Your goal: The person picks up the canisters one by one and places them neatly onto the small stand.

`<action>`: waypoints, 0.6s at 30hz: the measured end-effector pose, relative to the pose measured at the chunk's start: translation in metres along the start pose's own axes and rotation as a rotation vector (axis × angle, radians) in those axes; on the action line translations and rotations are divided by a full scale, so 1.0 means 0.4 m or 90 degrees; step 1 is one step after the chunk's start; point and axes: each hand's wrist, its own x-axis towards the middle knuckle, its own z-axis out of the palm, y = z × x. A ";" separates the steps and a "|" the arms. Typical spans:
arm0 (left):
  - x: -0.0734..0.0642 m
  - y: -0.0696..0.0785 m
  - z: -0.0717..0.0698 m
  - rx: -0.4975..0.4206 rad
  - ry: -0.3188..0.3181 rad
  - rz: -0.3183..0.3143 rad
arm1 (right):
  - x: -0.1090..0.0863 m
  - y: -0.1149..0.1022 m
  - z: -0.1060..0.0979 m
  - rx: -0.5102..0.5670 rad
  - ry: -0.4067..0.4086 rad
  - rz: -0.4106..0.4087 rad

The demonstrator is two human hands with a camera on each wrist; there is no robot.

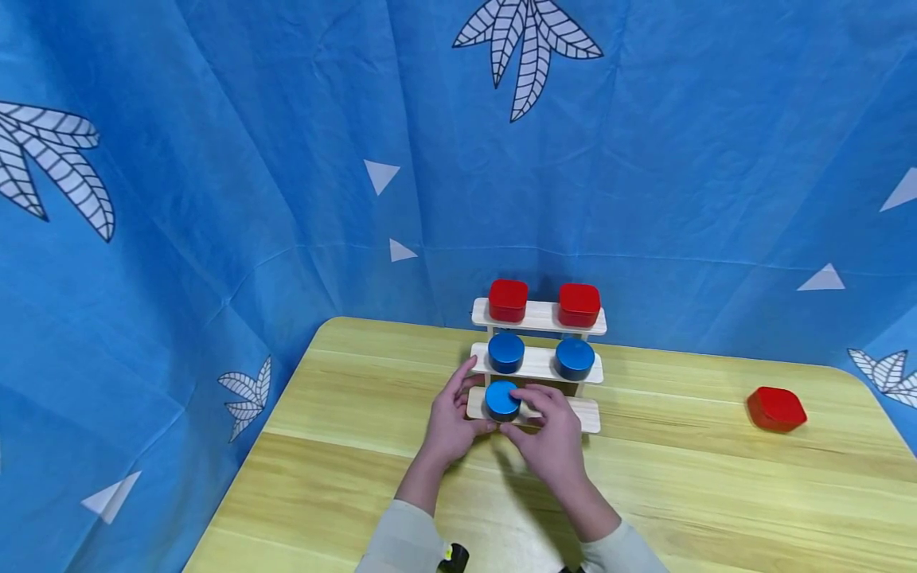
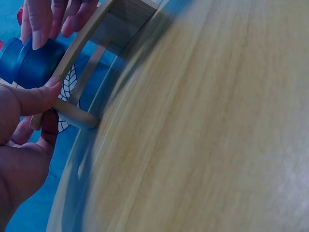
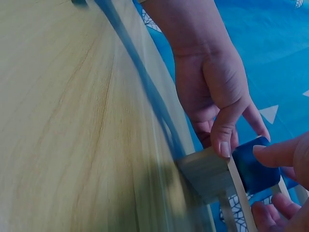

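A small white wooden three-tier shelf point(image 1: 537, 362) stands on the table. My left hand point(image 1: 451, 426) grips the left end of its lowest tier, thumb in front; the left wrist view shows a finger curled round the board. On that tier sits a round blue tin point(image 1: 503, 400), toward its left side. My right hand point(image 1: 552, 434) holds this tin from the right, a fingertip on its lid's edge and the thumb low by the board's front. In the right wrist view the tin point(image 3: 253, 169) is between both hands.
Two more blue tins point(image 1: 506, 352) stand on the middle tier and two red tins point(image 1: 508, 300) on the top one. Another red tin point(image 1: 777, 409) lies on the table point(image 1: 680, 461) at the right. A blue patterned cloth point(image 1: 645, 175) hangs close behind the shelf.
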 end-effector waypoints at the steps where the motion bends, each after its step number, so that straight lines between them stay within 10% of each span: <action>1: 0.000 0.001 0.000 0.000 0.001 -0.001 | -0.001 -0.002 -0.003 -0.003 -0.001 0.004; 18: -0.004 0.005 -0.001 -0.003 -0.004 0.006 | -0.009 0.012 -0.033 -0.005 0.021 0.021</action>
